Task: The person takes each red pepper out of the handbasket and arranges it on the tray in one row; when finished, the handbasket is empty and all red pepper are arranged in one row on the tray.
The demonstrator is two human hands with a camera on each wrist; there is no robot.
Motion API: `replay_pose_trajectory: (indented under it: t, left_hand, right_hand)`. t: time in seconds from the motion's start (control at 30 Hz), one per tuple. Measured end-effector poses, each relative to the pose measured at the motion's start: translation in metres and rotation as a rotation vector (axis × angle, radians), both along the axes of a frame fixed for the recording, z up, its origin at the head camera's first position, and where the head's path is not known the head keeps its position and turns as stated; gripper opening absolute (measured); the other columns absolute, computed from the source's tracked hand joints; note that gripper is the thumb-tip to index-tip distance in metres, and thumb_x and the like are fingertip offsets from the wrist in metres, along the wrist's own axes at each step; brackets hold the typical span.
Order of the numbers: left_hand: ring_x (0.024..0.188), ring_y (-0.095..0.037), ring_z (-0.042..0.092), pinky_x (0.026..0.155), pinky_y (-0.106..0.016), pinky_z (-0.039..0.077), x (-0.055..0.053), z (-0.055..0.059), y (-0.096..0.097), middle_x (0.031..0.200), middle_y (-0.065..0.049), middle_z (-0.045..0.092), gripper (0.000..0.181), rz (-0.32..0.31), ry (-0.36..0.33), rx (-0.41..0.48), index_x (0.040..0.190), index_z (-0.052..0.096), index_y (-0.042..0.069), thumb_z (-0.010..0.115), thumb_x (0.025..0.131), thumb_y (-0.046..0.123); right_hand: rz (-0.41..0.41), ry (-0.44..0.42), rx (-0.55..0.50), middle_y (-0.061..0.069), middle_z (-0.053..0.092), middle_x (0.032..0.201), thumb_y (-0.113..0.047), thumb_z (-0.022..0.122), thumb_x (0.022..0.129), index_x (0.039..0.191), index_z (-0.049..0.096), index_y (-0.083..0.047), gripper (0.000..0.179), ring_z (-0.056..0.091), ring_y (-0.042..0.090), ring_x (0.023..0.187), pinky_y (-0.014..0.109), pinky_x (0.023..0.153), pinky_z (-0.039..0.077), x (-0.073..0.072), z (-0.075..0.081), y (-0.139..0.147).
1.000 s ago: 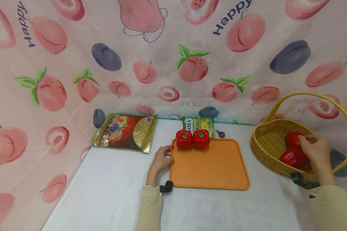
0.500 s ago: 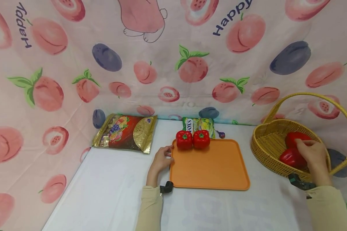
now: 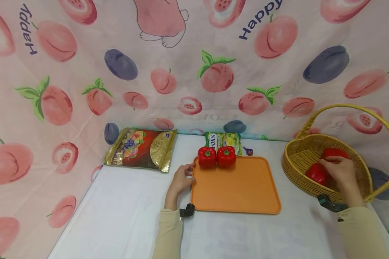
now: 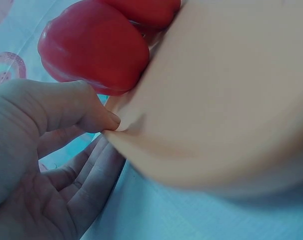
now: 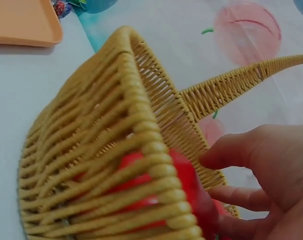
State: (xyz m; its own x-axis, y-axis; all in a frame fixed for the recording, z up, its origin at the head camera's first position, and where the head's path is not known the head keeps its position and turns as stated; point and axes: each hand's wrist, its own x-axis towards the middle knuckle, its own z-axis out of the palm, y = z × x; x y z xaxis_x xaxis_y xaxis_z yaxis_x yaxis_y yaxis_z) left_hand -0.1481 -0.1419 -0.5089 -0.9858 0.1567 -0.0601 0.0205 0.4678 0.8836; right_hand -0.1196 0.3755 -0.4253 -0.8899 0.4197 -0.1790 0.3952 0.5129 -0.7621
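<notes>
My left hand [image 3: 180, 179] pinches the left rim of an orange tray [image 3: 236, 187], thumb on top and fingers underneath, as the left wrist view shows. Two red bell peppers, a left one [image 3: 207, 157] and a right one [image 3: 226, 156], stand side by side at the tray's far left corner. Over at the right, my right hand [image 3: 341, 174] reaches into a wicker basket [image 3: 293, 178] and grips a red bell pepper [image 3: 317, 174]. Behind that hand another red bell pepper [image 3: 335, 153] lies in the basket. The basket wall partly hides the gripped pepper in the right wrist view.
A gold and red candy bag [image 3: 141, 148] lies at the back left. Behind the tray are a green candy bag [image 3: 231, 139] and a small wrapped lollipop [image 3: 248, 151]. The basket's tall handle [image 3: 387, 126] arches at the right. A fruit-print cloth [image 3: 181, 72] hangs behind.
My right hand has moved left inside the basket, and the nearer bell pepper has shifted left with it. The left hand and the tray stay in place.
</notes>
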Motion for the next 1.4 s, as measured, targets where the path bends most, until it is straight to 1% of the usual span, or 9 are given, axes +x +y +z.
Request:
replay_pose_trajectory:
  t: [0.1, 0.37, 0.53, 0.67, 0.87, 0.97, 1.17, 1.27, 1.4]
  left_hand:
    - [0.098, -0.026, 0.062, 0.083, -0.038, 0.052, 0.0, 0.0, 0.0, 0.114, -0.014, 0.059, 0.057, -0.002, 0.001, 0.002, 0.132, 0.061, 0.004, 0.068, 0.076, -0.003]
    - [0.097, -0.025, 0.062, 0.083, -0.038, 0.051, 0.0, 0.0, 0.0, 0.114, -0.013, 0.059, 0.057, -0.001, 0.006, 0.002, 0.132, 0.061, 0.004, 0.067, 0.076, -0.003]
    - [0.096, -0.025, 0.063, 0.083, -0.037, 0.052, 0.0, 0.0, 0.0, 0.113, -0.013, 0.06, 0.057, -0.003, 0.016, 0.0, 0.131, 0.061, 0.003, 0.067, 0.075, -0.004]
    - [0.096, -0.025, 0.063, 0.083, -0.037, 0.052, 0.0, 0.001, 0.0, 0.113, -0.013, 0.06, 0.056, 0.001, 0.015, 0.003, 0.131, 0.061, 0.003, 0.067, 0.075, -0.004]
    - [0.096, -0.025, 0.062, 0.082, -0.037, 0.051, 0.0, 0.001, 0.0, 0.113, -0.014, 0.06, 0.056, -0.005, 0.015, 0.007, 0.131, 0.061, 0.002, 0.067, 0.075, -0.004]
    - [0.096, -0.025, 0.062, 0.082, -0.036, 0.051, 0.0, 0.001, 0.0, 0.113, -0.013, 0.06, 0.056, -0.002, 0.015, 0.008, 0.131, 0.061, 0.003, 0.067, 0.075, -0.004]
    - [0.096, -0.025, 0.062, 0.082, -0.037, 0.051, 0.0, 0.002, 0.001, 0.114, -0.014, 0.06, 0.056, -0.002, 0.016, 0.005, 0.131, 0.061, 0.003, 0.067, 0.076, -0.004]
    - [0.097, -0.025, 0.062, 0.083, -0.037, 0.051, 0.001, 0.002, 0.0, 0.114, -0.014, 0.06, 0.055, 0.001, 0.009, 0.005, 0.131, 0.061, 0.003, 0.067, 0.076, -0.004]
    - [0.097, -0.025, 0.062, 0.083, -0.037, 0.051, 0.002, 0.003, 0.001, 0.114, -0.013, 0.06, 0.055, 0.006, 0.003, 0.006, 0.13, 0.062, 0.004, 0.067, 0.076, -0.004]
  right_hand:
    - [0.002, -0.008, -0.038, 0.038, 0.037, 0.133, -0.033, 0.059, 0.095, 0.135, 0.041, 0.015, 0.065, 0.047, 0.048, 0.107, 0.019, 0.052, 0.046, -0.002, -0.004, -0.001]
    - [0.059, -0.059, -0.066, 0.036, 0.038, 0.13, -0.041, 0.059, 0.094, 0.132, 0.041, 0.016, 0.071, 0.046, 0.045, 0.105, 0.023, 0.057, 0.048, 0.0, -0.005, 0.001]
    - [0.11, -0.156, -0.078, 0.034, 0.044, 0.123, -0.052, 0.055, 0.094, 0.133, 0.039, 0.017, 0.081, 0.052, 0.036, 0.096, 0.027, 0.061, 0.051, 0.001, -0.005, 0.004]
    - [0.168, -0.197, -0.097, 0.031, 0.046, 0.122, -0.058, 0.054, 0.093, 0.136, 0.035, 0.017, 0.089, 0.057, 0.027, 0.089, 0.028, 0.065, 0.055, 0.001, -0.004, 0.006]
    - [0.177, -0.254, -0.12, 0.035, 0.038, 0.127, -0.062, 0.053, 0.091, 0.14, 0.025, 0.018, 0.098, 0.049, 0.04, 0.103, 0.028, 0.068, 0.054, -0.001, -0.002, 0.005]
    - [0.181, -0.246, -0.113, 0.036, 0.035, 0.131, -0.062, 0.053, 0.091, 0.142, 0.022, 0.018, 0.1, 0.044, 0.046, 0.11, 0.027, 0.068, 0.052, -0.001, -0.002, 0.003]
    - [0.177, -0.202, -0.049, 0.037, 0.035, 0.132, -0.061, 0.052, 0.092, 0.141, 0.026, 0.019, 0.098, 0.041, 0.047, 0.11, 0.029, 0.069, 0.049, -0.003, -0.002, -0.001]
    - [0.165, -0.189, -0.052, 0.038, 0.036, 0.133, -0.061, 0.053, 0.092, 0.142, 0.027, 0.017, 0.096, 0.042, 0.048, 0.111, 0.039, 0.076, 0.053, -0.003, -0.001, -0.003]
    - [0.141, -0.169, -0.049, 0.038, 0.036, 0.136, -0.061, 0.055, 0.09, 0.143, 0.026, 0.014, 0.097, 0.042, 0.052, 0.114, 0.055, 0.087, 0.051, -0.004, -0.001, -0.007]
